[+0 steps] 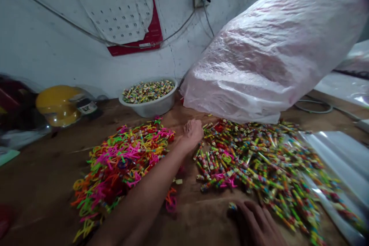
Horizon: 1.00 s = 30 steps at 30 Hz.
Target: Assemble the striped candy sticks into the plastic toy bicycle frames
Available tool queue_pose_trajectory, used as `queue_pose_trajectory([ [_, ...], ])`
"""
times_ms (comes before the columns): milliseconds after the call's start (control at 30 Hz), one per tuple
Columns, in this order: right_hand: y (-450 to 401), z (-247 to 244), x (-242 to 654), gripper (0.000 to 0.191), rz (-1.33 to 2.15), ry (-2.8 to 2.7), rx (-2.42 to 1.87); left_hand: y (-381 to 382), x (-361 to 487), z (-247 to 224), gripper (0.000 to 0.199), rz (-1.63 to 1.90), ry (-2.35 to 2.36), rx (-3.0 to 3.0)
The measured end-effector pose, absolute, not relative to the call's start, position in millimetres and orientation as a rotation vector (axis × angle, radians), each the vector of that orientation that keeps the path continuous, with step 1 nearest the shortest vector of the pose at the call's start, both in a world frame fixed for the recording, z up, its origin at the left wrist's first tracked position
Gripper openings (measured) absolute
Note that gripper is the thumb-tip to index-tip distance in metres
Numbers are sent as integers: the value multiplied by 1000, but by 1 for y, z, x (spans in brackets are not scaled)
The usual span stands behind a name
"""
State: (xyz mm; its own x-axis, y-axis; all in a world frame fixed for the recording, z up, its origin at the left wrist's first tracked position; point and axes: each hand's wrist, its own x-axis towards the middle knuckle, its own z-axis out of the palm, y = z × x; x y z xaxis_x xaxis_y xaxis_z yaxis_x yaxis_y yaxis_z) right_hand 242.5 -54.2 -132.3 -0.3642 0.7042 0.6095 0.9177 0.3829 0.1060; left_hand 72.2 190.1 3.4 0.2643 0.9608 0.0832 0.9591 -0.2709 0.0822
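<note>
My left hand [193, 132] is closed like a fist at the inner edge of a heap of slim, candy-coloured tubes [259, 161]. What it holds, if anything, is hidden. Low in the picture, my right hand [259, 223] has its fingers bent together in front of that heap. A small patterned tube end [232, 206] pokes out at its fingertips; the rest is covered by the hand. Left of my left forearm lies a pile of bright plastic trinkets [121, 161] in pink, green, yellow and orange, some with loops.
A pale bowl [152, 108] full of small multicoloured pieces stands by the wall. A large translucent plastic bag [259, 54] leans over the tubes' far side. Clear plastic sheets [340, 161] lie at right. A yellow rounded object [57, 103] and a jar [86, 107] are at left.
</note>
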Motion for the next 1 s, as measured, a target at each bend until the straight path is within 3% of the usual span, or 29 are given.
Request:
queue_pose_trajectory([
  [167, -58, -122, 233, 20, -409, -2087, -1496, 206, 73, -15, 24, 68, 1919, 2425],
  [300, -71, -105, 225, 23, -154, -1914, -1531, 189, 58, 2, 28, 52, 1864, 2479],
  [433, -76, -82, 220, 34, -143, -1787, -1562, 131, 39, 28, 23, 104, 1705, 2683],
  [567, -67, -62, 210, 47, -50, -1769, -1570, 50, 36, 40, 15, 134, 1214, 2843],
  [700, -67, -59, 208, 43, -52, -1951, -1426, 8, 47, 33, 15, 121, 905, 2671],
  [833, -81, -67, 215, 31, 46, -1817, -1563, 19, 58, 17, 26, 317, 1077, 2447],
  [1000, -88, -70, 219, 26, 127, -1573, -1704, 35, 69, -1, 15, 450, 1447, 2464],
])
